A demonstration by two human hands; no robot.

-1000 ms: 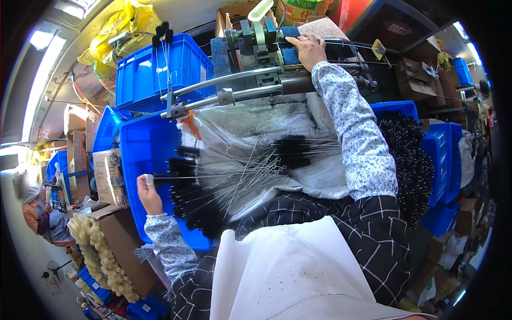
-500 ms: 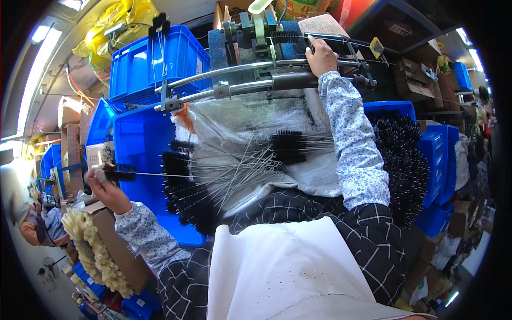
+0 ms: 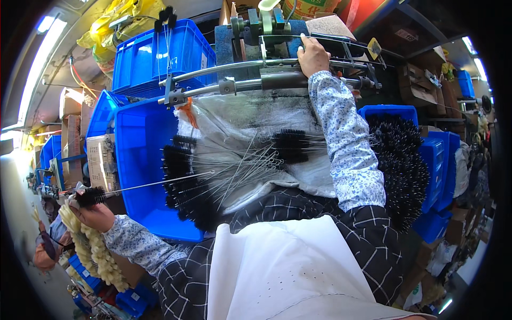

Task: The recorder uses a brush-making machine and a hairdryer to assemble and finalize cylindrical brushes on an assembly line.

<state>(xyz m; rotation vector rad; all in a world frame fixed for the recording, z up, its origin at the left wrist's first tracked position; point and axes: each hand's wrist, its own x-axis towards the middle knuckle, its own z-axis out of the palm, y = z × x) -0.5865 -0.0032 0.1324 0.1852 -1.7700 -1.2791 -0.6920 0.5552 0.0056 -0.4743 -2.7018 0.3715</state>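
Observation:
My left hand (image 3: 96,214) is closed around a black-bristled wire brush (image 3: 92,197), held out at the left. Its thin wire handle slopes rightward over the blue bin, ending in a small loop. At the bench machine (image 3: 250,32), my right hand (image 3: 313,56) pinches a thin wire (image 3: 282,36) that runs level across the machine; the fingertips partly hide it. On the grey cloth over my lap lies a pile of similar brushes (image 3: 178,165), bristles to the left, handles crossing in the middle. More brush heads (image 3: 290,145) point the other way beside my right sleeve.
Steel rails (image 3: 234,72) cross in front of the machine. A blue bin (image 3: 141,154) stands left of the cloth, another blue crate (image 3: 154,58) behind it. A large heap of black brushes (image 3: 397,165) sits right. Pale bristle bundles (image 3: 96,256) and a person (image 3: 48,248) are at far left.
My left hand has moved down and left with its brush, whose handle now tilts. My right hand has shifted slightly left; the black bristles beside it on the machine have given way to bare wire.

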